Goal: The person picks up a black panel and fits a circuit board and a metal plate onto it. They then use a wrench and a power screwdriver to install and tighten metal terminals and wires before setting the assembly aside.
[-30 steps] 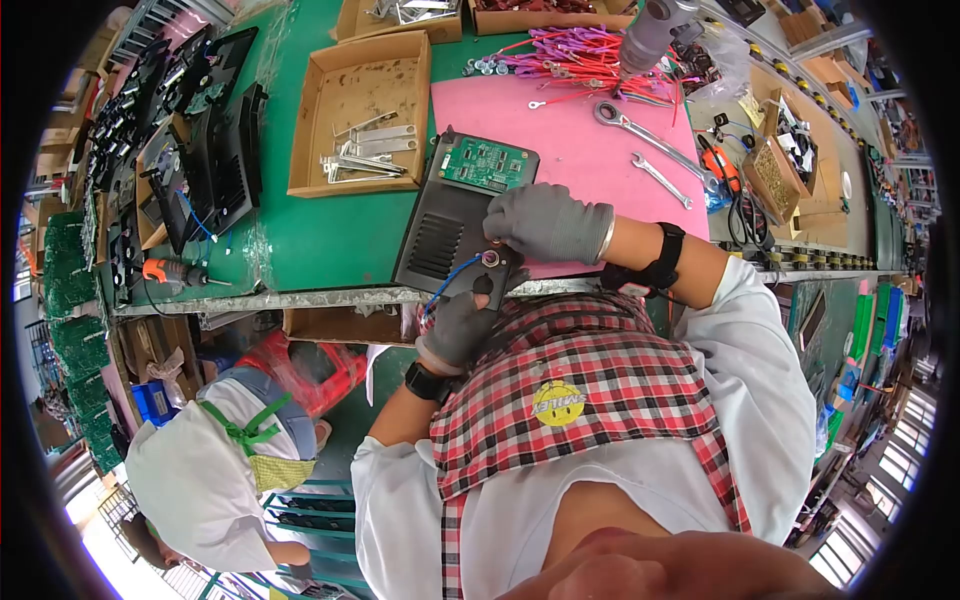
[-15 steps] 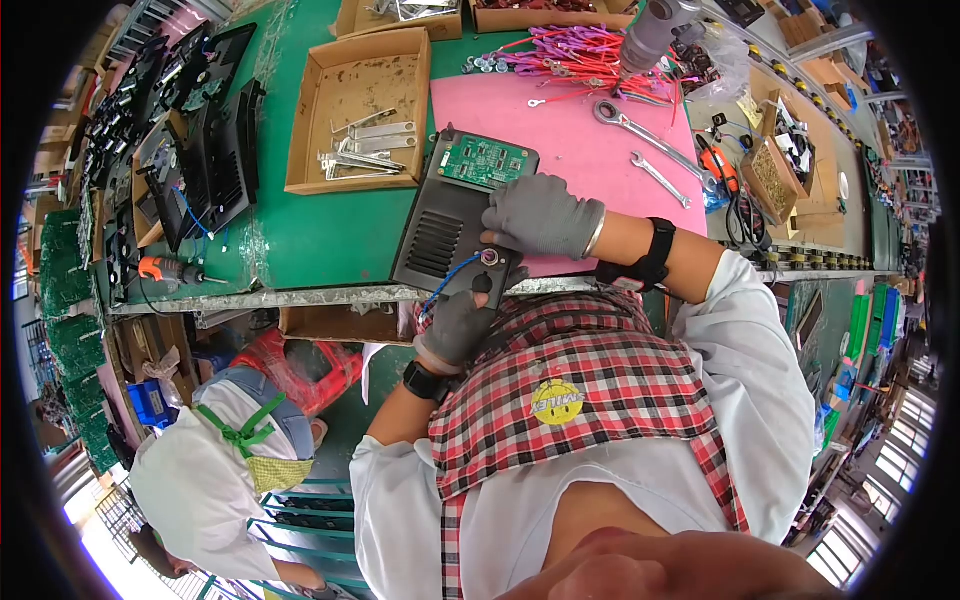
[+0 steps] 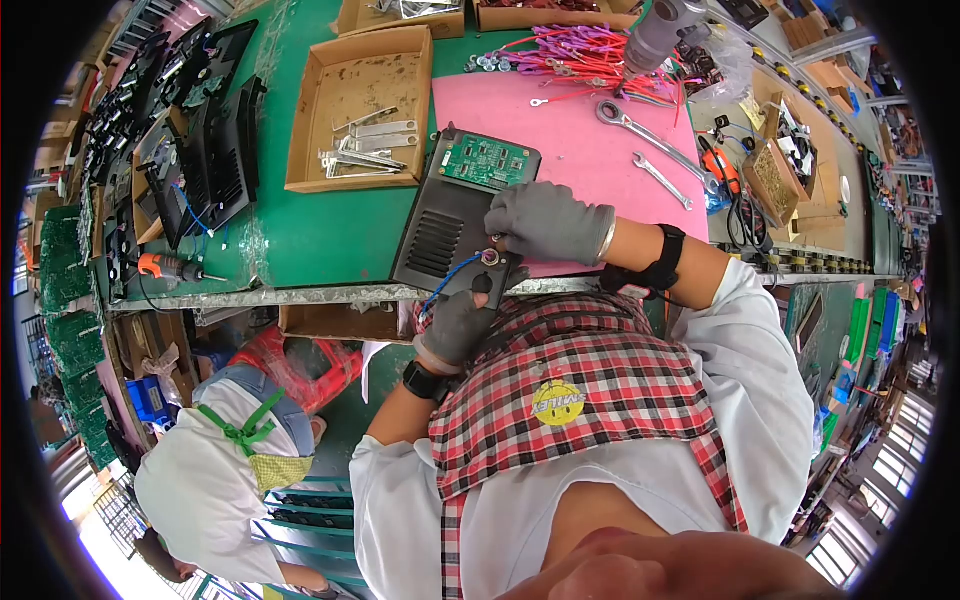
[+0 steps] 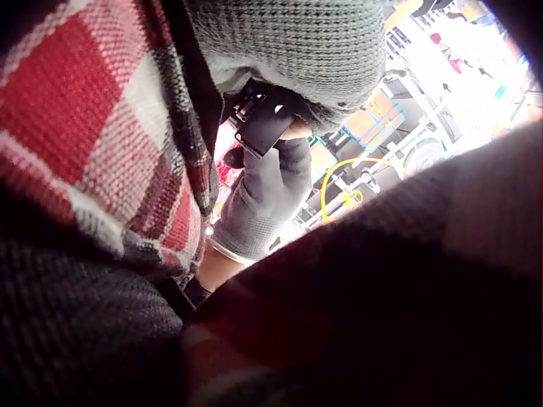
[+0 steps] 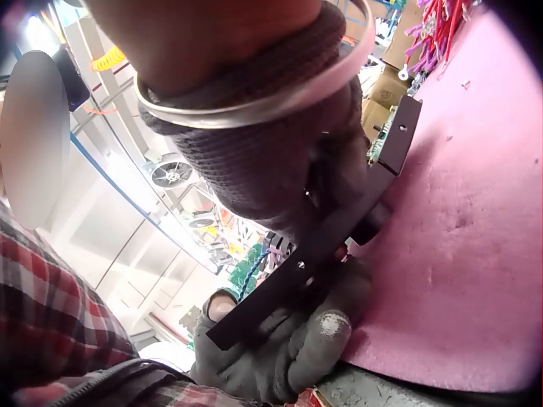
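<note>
A black vented panel [image 3: 436,222], with a green circuit board [image 3: 484,160] at its far end, lies tilted over the table's front edge. My gloved left hand [image 3: 458,328] grips its near end, thumb on top and fingers beneath. Beside the thumb, a round metal fitting [image 3: 490,257] carries a blue wire [image 3: 452,280]. My gloved right hand [image 3: 552,222] bends over the panel just beyond that fitting, fingertips pinching a small part there that the glove mostly hides. A round black knob [image 5: 371,225] sticks out from the panel's underside in the right wrist view.
A pink mat [image 3: 590,130] bears a ratchet wrench [image 3: 655,142], a smaller wrench [image 3: 662,180] and red-purple wires [image 3: 575,55]. Left stand a cardboard tray [image 3: 303,150] with metal brackets and several black panels [image 3: 235,150]. An orange screwdriver [image 3: 165,266] lies near the front edge.
The right hand has shifted and turned slightly back and forth over the same spot on the panel. The left hand and panel have stayed in place.
</note>
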Tool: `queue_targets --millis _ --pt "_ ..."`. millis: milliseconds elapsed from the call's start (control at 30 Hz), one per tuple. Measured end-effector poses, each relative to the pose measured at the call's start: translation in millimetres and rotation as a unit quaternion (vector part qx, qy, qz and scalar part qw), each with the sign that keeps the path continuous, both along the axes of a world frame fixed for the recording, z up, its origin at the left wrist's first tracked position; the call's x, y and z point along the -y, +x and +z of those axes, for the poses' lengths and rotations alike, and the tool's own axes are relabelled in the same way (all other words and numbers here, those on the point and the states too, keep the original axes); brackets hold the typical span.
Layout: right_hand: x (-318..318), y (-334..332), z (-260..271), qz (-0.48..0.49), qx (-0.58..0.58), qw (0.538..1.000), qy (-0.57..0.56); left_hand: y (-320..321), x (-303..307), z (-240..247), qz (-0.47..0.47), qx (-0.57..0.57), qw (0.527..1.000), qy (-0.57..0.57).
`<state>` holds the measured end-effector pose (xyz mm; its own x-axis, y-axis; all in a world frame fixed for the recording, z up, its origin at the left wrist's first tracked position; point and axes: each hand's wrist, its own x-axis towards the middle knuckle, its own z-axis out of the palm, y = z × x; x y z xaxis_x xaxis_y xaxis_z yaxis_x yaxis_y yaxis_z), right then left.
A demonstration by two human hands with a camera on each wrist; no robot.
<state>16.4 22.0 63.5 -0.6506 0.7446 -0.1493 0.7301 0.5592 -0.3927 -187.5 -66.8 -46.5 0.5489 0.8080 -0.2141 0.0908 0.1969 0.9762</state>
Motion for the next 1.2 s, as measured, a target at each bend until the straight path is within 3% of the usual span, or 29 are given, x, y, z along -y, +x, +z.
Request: queue_targets --millis 167,267,500,600,800,867,967,1067,1200 --pt "-3 2 8 -0.027 0.008 0.997 -0.075 -2 1 -1 -0.012 -0.046 0.996 0.077" --pt "0 -5 12 0.008 0.072 0.997 -0.011 -5 2 -9 -0.013 -0.034 0.997 0.074" --pt "0 -1 13 0.04 0.042 0.998 0.025 -2 -3 13 -0.038 -0.1 0.985 0.136" --pt "-2 -3 13 0.024 0.078 0.996 0.029 -8 -1 -8 -0.038 -0.01 0.997 0.07" --pt "-4 -7 15 0.001 0.112 0.994 0.009 -11 2 -34 -0.037 0.063 0.997 -0.023" --pt "-4 -7 8 -0.003 0.103 0.995 0.016 -11 2 -34 -0.033 0.07 0.997 -0.03" --pt "-1 -1 12 -0.099 -0.017 0.995 0.015 -12 3 -36 -0.035 0.051 0.998 0.001" --pt "0 7 -1 -0.06 -0.139 0.985 0.084 -14 3 -34 -0.052 0.055 0.997 -0.021" --pt "2 11 -2 -0.085 -0.145 0.985 0.044 -12 0 -25 -0.065 0.042 0.995 -0.055"
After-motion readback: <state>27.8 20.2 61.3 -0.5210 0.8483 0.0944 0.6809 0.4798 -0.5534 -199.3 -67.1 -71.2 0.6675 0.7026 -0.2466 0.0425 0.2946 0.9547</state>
